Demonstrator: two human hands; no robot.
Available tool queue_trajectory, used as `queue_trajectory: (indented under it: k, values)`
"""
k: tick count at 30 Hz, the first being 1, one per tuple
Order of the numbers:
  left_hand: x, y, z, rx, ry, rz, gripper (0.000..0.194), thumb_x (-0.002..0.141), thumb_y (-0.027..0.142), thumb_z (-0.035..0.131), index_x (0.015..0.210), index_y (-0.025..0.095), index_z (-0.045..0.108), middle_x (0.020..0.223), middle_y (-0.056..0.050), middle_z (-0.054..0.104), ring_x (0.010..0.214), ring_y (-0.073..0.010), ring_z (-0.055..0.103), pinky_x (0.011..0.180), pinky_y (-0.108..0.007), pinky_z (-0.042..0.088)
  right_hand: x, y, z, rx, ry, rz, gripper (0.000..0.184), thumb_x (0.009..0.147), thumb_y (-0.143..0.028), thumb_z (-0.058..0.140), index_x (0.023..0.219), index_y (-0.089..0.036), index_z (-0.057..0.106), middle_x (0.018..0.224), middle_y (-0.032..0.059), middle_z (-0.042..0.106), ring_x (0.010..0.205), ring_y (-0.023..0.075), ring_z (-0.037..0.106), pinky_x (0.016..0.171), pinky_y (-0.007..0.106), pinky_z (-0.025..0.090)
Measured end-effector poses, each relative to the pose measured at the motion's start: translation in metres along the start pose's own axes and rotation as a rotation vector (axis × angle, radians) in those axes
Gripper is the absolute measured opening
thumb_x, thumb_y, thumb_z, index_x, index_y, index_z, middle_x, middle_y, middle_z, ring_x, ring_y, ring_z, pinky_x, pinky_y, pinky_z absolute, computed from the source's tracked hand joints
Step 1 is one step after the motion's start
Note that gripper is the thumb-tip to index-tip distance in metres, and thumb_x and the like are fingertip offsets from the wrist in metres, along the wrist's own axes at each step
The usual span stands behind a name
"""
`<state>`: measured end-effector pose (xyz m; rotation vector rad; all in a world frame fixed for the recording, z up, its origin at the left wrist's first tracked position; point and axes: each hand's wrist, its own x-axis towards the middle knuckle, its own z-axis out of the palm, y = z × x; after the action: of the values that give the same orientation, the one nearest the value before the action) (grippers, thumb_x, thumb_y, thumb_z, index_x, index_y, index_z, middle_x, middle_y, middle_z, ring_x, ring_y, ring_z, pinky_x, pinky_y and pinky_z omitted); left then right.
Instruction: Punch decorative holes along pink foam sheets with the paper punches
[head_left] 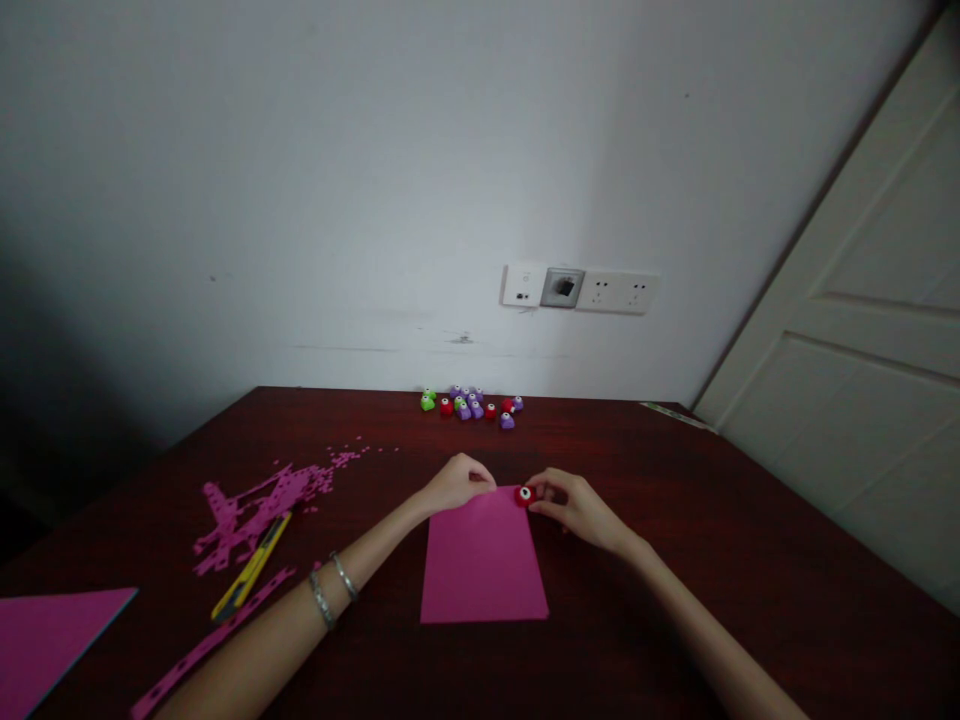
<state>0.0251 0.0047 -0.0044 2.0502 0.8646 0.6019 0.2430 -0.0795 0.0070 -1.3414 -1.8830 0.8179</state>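
A pink sheet of paper [484, 560] lies flat on the dark red table [675, 520] in front of me. My left hand [457, 480] pinches the sheet's far left corner, fingers closed on it. My right hand [574, 505] grips a small red craft punch [523, 495] that sits on the sheet's far right corner. Two bracelets circle my left wrist.
Several small punches in green, red and purple [472, 403] cluster at the table's far edge by the wall. Pink paper scraps and punched strips [262, 500] lie at left with a yellow utility knife [251, 567]. Another pink sheet [45, 640] lies at bottom left. A door stands at right.
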Motion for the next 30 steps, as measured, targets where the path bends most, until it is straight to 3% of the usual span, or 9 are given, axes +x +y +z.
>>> queue_trajectory:
  k: [19, 27, 30]
  values:
    - [-0.002, 0.005, -0.005, -0.001, -0.001, 0.018, 0.020, 0.072, 0.024, 0.056, 0.077, 0.012, 0.070, 0.075, -0.005, 0.069, 0.070, -0.0151, 0.061, 0.065, -0.023, 0.043, 0.000, -0.001, -0.003, 0.030, -0.021, 0.019, 0.026, 0.073, -0.036, 0.063, 0.094, -0.019, 0.062, 0.076, 0.0006, 0.051, 0.064, 0.0120, 0.050, 0.033, 0.014, 0.041]
    - [-0.001, 0.008, -0.003, 0.012, -0.018, 0.003, 0.023, 0.073, 0.028, 0.055, 0.078, 0.011, 0.070, 0.073, -0.005, 0.068, 0.065, -0.0139, 0.059, 0.060, -0.022, 0.042, 0.000, -0.002, -0.003, 0.011, 0.003, -0.020, 0.023, 0.074, -0.034, 0.063, 0.092, -0.019, 0.063, 0.075, 0.0000, 0.053, 0.065, 0.0113, 0.050, 0.045, 0.018, 0.046]
    - [-0.001, 0.013, -0.001, 0.030, 0.006, 0.025, 0.026, 0.074, 0.032, 0.055, 0.080, 0.012, 0.070, 0.074, -0.005, 0.068, 0.067, -0.0143, 0.059, 0.062, -0.022, 0.042, -0.001, -0.004, -0.002, 0.024, 0.007, -0.013, 0.024, 0.074, -0.035, 0.063, 0.092, -0.019, 0.062, 0.074, -0.0003, 0.053, 0.063, 0.0115, 0.050, 0.043, 0.019, 0.044]
